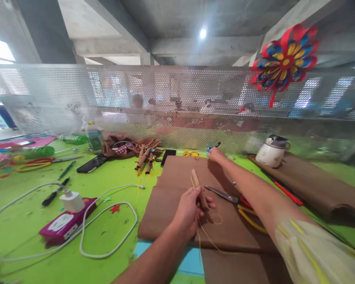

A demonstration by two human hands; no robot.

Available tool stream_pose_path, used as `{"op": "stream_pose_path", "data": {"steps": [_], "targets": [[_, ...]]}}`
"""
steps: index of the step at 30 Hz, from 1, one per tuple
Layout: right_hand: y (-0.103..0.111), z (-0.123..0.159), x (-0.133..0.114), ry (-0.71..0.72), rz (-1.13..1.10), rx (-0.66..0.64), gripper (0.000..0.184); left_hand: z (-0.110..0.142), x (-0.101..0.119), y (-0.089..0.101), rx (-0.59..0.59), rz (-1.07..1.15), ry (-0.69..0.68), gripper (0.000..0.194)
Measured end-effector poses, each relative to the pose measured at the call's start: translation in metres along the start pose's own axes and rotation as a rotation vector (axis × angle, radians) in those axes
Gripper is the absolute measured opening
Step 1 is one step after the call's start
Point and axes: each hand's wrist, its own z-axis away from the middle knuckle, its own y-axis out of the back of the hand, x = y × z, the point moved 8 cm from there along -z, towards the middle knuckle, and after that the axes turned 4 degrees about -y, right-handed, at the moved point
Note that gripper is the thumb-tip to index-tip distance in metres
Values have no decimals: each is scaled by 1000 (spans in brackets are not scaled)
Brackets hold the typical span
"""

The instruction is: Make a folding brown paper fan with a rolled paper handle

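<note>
My left hand point(189, 209) is closed around a slim brown paper roll point(196, 179), held tilted above folded brown paper point(177, 189). Yellow thread point(208, 236) hangs from the roll and trails over the paper. My right hand point(216, 154) is stretched to the paper's far edge, its fingers closed at a small blue and black object point(208, 150) too small to name. Scissors point(225, 194) with red and yellow handles lie on the paper, partly under my right forearm. A small bundle of yellow thread point(191, 154) lies just left of my right hand.
Brown paper rolls point(148, 156) with yellow thread lie beside a black phone point(168, 156). A white jug point(272, 151) stands at right by a large brown paper roll point(322, 185). At left are a purple power bank point(66, 223), white cable point(106, 254) and another phone point(92, 163).
</note>
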Motion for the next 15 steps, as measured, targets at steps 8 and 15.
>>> {"op": "stream_pose_path", "data": {"steps": [8,15], "targets": [[-12,-45,-56,194,-47,-17,31,1,-5,2,25,-29,21,19],[26,-46,-54,217,-128,39,30,-1,-7,4,18,-37,4,21]]}}
